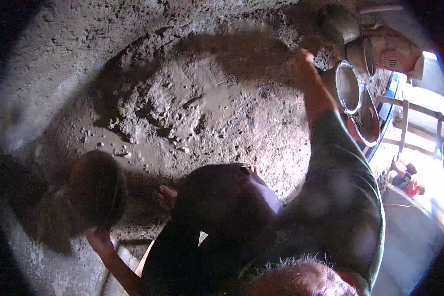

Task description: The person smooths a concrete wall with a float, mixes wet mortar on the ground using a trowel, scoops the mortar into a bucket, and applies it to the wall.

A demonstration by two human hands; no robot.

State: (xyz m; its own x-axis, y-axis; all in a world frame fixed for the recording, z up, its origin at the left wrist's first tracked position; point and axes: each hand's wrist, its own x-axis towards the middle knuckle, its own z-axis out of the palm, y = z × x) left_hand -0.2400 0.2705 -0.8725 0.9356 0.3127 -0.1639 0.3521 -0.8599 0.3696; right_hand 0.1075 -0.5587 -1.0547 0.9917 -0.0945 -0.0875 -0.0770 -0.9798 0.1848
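At the lower left, my left hand [99, 240] grips the lower edge of a dark round pan [97, 190], which is tilted up on its side above the floor. My right arm, in a dark green sleeve, stretches to the upper right. My right hand [303, 58] is over the far side of a wet, lumpy patch of mud [197, 98], close to the containers. Shadow and blur hide its fingers, and nothing can be made out in it.
A pale-rimmed bucket [348, 89], a red-rimmed basin [369, 121], a dark pot [362, 52] and a printed sack [392, 55] stand at the upper right. Beyond a wooden frame [404, 123], another person [404, 181] is in bright light. A bare foot [167, 196] rests beside the mud.
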